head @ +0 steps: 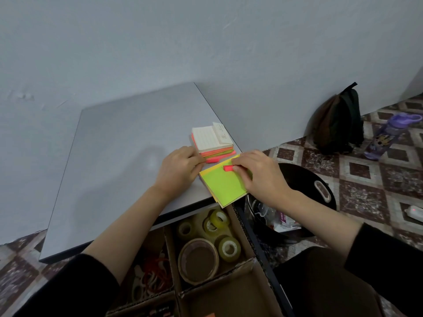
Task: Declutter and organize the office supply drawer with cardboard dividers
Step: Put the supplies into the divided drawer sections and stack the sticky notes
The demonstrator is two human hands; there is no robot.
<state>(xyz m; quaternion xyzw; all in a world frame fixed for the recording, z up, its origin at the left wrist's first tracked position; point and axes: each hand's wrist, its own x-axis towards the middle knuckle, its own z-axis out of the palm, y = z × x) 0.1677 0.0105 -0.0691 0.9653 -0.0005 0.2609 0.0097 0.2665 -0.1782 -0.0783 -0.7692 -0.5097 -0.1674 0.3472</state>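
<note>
Two hands meet at the desk's (126, 145) front right corner. My right hand (261, 177) pinches a small pink strip (227, 168) atop the green note pad (223, 186). My left hand (180, 170), fingers curled, seems to grip that pad's corner. Below, the divided drawer (170, 255) holds tape rolls (198, 261).

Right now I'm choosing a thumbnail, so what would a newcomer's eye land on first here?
The neon green note pad at the table's near right corner, overhanging the edge, with the right hand pinching a small red strip on top of it. Next, the tape rolls packed in a cardboard compartment of the open drawer below.
</note>
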